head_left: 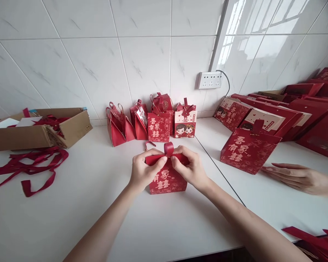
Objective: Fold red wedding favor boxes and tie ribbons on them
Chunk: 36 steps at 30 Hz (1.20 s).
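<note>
A red gift box [168, 183] with pale Chinese characters stands upright on the white table in front of me. My left hand [147, 165] grips its top left edge, thumb on the front and fingers behind. On the top right edge my right hand [190, 165] holds it the same way. Both thumb tips press close together at the middle, just under a looped red ribbon handle [168, 149]. What the fingers do behind the box is hidden.
Several finished-looking red boxes [158, 127] stand by the tiled wall. Left are a cardboard box [71, 125] and loose red ribbons [47, 163]. At right, another person's hand [303, 178] lies beside a red box [247, 151], before stacked red boxes [317, 123]. A power strip [210, 80] is on the wall.
</note>
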Motion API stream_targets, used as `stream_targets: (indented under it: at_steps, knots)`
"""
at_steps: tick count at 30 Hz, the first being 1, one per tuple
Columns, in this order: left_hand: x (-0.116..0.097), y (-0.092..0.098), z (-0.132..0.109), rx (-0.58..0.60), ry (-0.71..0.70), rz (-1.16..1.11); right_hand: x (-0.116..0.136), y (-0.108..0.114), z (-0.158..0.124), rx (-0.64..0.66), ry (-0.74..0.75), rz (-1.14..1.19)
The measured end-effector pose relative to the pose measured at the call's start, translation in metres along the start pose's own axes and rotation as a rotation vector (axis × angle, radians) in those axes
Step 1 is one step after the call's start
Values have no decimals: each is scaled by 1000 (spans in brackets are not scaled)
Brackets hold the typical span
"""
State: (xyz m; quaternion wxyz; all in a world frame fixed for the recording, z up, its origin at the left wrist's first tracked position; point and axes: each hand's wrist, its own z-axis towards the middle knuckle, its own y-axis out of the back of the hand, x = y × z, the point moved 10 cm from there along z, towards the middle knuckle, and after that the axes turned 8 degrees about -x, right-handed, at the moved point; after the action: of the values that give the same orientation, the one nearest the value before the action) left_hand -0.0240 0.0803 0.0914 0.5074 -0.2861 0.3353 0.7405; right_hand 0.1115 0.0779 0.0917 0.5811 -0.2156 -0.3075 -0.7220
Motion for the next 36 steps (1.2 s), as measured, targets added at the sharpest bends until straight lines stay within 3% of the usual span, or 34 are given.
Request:
stream_targets:
  at_steps: [9, 25, 36]
  knots:
    - [2, 0, -4, -58, 29, 2, 0, 0, 0, 4, 53, -10]
    - [4, 0, -3, -81, 70, 28, -6, 0, 2, 20, -44, 3]
    - [5, -2, -9, -74, 55, -14, 0, 0, 1, 29, 10, 19]
